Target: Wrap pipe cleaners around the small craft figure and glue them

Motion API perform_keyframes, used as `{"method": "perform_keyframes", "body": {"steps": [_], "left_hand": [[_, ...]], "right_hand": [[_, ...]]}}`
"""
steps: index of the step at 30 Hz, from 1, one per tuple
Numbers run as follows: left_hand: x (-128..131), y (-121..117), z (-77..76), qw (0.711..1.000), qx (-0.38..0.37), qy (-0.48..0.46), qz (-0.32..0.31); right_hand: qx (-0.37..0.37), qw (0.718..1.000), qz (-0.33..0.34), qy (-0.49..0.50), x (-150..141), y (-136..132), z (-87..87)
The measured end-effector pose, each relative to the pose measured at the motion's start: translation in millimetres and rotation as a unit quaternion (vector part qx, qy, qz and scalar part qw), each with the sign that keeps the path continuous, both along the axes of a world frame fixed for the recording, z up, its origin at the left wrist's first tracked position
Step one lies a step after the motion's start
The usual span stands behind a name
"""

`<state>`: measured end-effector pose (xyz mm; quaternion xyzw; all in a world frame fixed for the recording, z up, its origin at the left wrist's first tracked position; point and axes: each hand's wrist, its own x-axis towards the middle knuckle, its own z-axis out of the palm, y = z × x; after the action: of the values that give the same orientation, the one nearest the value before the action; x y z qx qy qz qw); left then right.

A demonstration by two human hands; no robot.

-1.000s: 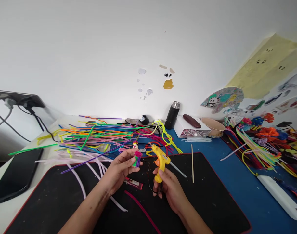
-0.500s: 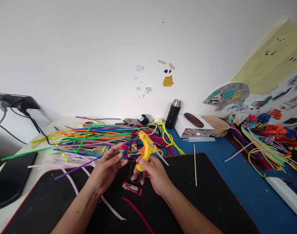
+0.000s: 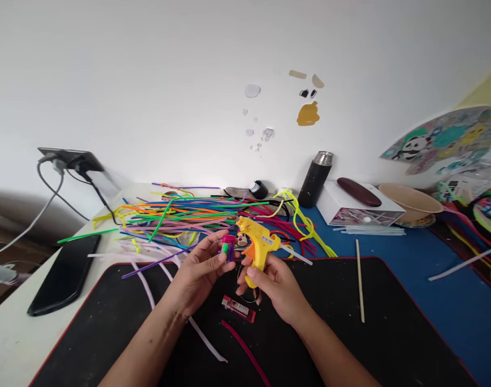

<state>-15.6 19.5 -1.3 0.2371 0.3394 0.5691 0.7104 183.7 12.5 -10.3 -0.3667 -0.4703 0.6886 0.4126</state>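
Head view: left hand [image 3: 203, 269] pinches the small pink-topped bundle [image 3: 228, 250] between thumb and fingers, bundle roughly upright, over the middle of the mat's [image 3: 350, 306] far edge. Right hand [image 3: 275, 285] is wrapped round the handle of the yellow glue gun [image 3: 257, 236]; can't tell if the trigger is pressed. Key relation: bundle sits just left and to the near side of the nozzle; looks apart, depth unclear. Gun's long axis slants, nozzle far-left, glue stick [image 3: 297, 255] out the back toward near-right. Left hand is nearer the bundle, obviously. Vs half a second ago: nozzle and bundle closer together, camera swung left. Lighter [image 3: 238, 309] hasn't moved on the mat.
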Motion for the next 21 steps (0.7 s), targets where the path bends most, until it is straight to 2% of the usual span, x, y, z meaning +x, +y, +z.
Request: {"method": "perform_keyframes", "body": {"steps": [3,8,18,21], "left_hand": [[0.4,-0.3,-0.2,1.000,-0.001,-0.001,0.002],[0.4,-1.3,-1.4,1.000,-0.004,0.008,-0.004],[2.6,-1.2,-3.8,1.000,0.010,0.008,-0.025],[1.8,-1.6,-3.2,1.000,0.007,0.012,-0.012]], "right_hand": [[0.009,1.000,-0.011,-0.005,4.2,0.7,4.3],[0.031,0.998,-0.022,0.049,7.6,4.7,6.3],[0.023,0.997,0.016,0.078,6.0,1.8,8.2],[0.017,0.994,0.025,0.104,4.6,1.2,9.7]]}}
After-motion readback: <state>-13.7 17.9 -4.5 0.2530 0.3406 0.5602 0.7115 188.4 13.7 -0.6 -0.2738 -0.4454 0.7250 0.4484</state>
